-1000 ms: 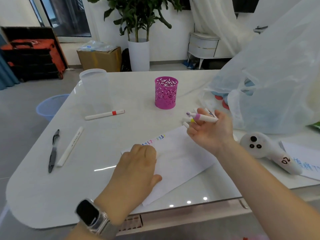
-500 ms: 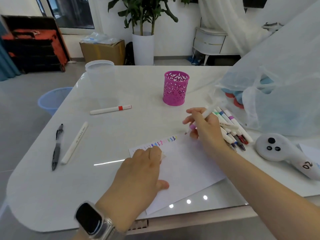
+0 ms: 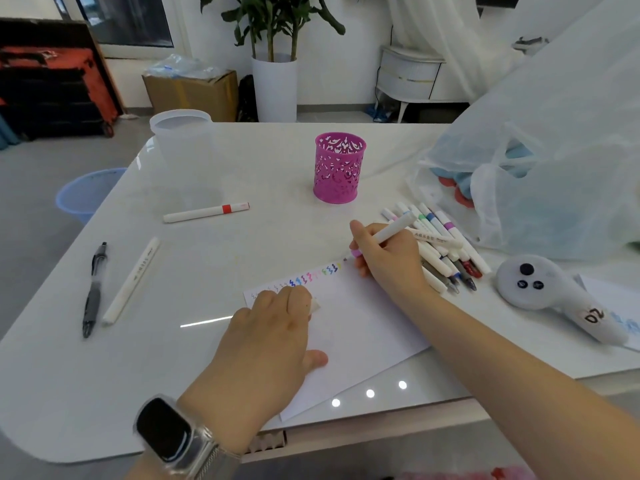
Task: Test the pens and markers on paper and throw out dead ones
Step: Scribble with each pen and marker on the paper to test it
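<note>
White purple-banded marker tilted, tip at paper edge, marker pile beside.

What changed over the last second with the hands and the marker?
The right hand brought its marker down from above the table to the far edge of the paper, tip now at the end of the squiggle row, gripped for writing. The left hand stayed resting on the paper; pen holder and marker pile unmoved.

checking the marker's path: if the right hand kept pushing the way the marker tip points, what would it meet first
The right hand holds the marker tip down and to the left, just past the last zigzag. Going on, it would likely meet the paper at its top edge, though whether the tip already touches is unclear.
</note>
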